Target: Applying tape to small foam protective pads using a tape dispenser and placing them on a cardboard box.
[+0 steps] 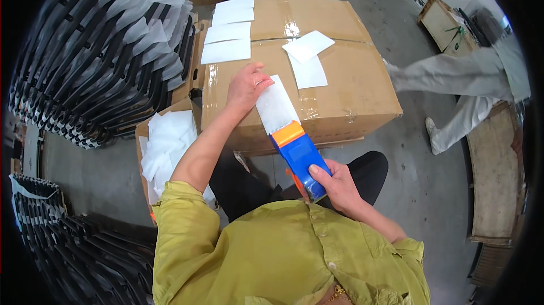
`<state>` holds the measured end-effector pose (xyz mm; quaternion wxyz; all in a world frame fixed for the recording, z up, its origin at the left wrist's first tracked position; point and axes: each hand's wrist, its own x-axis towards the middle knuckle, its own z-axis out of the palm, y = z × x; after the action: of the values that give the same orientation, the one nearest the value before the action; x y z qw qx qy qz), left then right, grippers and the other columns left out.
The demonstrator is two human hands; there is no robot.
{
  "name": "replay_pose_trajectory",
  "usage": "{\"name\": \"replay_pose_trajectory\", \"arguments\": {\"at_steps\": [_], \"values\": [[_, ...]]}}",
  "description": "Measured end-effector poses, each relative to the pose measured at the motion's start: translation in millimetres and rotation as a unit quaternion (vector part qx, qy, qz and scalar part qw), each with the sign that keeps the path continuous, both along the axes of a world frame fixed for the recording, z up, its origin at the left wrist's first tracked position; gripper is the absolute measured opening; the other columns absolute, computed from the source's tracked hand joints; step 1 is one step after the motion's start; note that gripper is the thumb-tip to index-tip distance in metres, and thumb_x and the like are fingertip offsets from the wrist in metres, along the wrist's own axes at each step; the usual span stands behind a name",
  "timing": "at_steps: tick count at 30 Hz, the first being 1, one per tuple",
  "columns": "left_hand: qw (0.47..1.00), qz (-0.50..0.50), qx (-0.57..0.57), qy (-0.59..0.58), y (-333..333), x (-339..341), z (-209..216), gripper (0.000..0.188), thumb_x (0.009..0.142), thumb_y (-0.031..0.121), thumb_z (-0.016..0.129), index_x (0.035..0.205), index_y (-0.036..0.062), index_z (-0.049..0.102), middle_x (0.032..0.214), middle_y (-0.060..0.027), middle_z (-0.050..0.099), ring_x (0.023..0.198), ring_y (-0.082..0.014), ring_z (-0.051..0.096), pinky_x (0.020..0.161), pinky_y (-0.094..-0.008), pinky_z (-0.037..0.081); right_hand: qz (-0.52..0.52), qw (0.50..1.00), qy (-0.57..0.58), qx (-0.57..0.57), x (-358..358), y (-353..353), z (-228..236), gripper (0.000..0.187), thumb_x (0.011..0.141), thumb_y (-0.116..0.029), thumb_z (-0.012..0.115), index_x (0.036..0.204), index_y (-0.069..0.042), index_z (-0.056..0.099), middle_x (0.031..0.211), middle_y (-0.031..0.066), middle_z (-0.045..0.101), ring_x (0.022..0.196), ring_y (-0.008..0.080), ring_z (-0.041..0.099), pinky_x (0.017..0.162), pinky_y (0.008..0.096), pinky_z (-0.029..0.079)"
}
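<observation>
Right hand [334, 183] clamped on the blue tape dispenser [298, 155], left hand [246, 87] pinching the white strip [276, 106] over the carton's [345, 95] near edge: mid-pull, pressing down flat looks next.

sheets [229, 33] on carton [340, 78] | open box [164, 140] left of carton | stacked frames [102, 50] behind box

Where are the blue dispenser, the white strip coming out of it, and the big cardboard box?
Dispenser [299, 155]: head view, on its blue body.
Strip [276, 106]: head view, on the middle of the white strip.
Box [351, 87]: head view, on bare cardboard on its top, right side.
</observation>
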<state>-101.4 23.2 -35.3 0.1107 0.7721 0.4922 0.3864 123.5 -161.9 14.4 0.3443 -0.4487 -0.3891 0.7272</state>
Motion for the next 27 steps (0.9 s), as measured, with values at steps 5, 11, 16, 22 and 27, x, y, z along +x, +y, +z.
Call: {"name": "replay_pose_trajectory", "arguments": {"at_steps": [5,11,16,22,27], "values": [[0.960,0.169,0.182,0.127,-2,14,-7,0.022,0.070,0.022,0.065,0.086,0.0077,0.063,0.119,-0.0068,0.047,0.103,-0.0272,0.047,0.089,-0.0412,0.034,0.008,1.000,-0.003,-0.017,-3,10,-22,0.039,0.082,-0.036,0.058,0.093,0.001,0.057,0.070,0.0064,0.059,0.058,0.0098,0.054,0.053,0.0217,0.043],[0.930,0.157,-0.206,-0.261,-95,-12,11,0.028,0.086,0.025,0.049,0.088,-0.0009,0.059,0.083,-0.0124,0.061,0.072,-0.0201,0.058,0.064,-0.0278,0.046,-0.005,1.000,-0.006,-0.028,13,9,-19,0.043,0.081,-0.037,0.059,0.097,0.003,0.056,0.074,0.0075,0.060,0.059,0.0112,0.056,0.055,0.0233,0.046],[0.712,0.092,-0.531,-0.450,-136,16,-18,0.042,0.089,0.039,0.042,0.097,0.0004,0.056,0.080,-0.0087,0.062,0.069,-0.0132,0.059,0.064,-0.0237,0.046,0.026,1.000,-0.008,-0.012,19,2,-21,0.043,0.080,-0.036,0.060,0.096,0.004,0.056,0.080,0.0068,0.061,0.063,0.0101,0.055,0.058,0.0232,0.046],[0.630,0.004,-0.524,-0.573,-116,55,-33,0.037,0.085,0.027,0.055,0.109,0.0004,0.049,0.102,-0.0093,0.058,0.088,-0.0174,0.058,0.076,-0.0299,0.047,0.042,0.997,-0.063,0.001,31,-8,-41,0.037,0.080,-0.034,0.060,0.086,0.002,0.057,0.075,0.0037,0.058,0.063,0.0063,0.050,0.057,0.0208,0.042],[0.643,0.018,-0.449,-0.620,-108,69,-14,0.034,0.082,0.020,0.059,0.107,-0.0005,0.050,0.096,-0.0096,0.060,0.085,-0.0178,0.059,0.075,-0.0316,0.048,0.028,0.993,-0.078,0.079,41,-21,-30,0.035,0.080,-0.032,0.062,0.084,0.002,0.057,0.073,0.0023,0.056,0.066,0.0052,0.048,0.058,0.0211,0.041]]}}
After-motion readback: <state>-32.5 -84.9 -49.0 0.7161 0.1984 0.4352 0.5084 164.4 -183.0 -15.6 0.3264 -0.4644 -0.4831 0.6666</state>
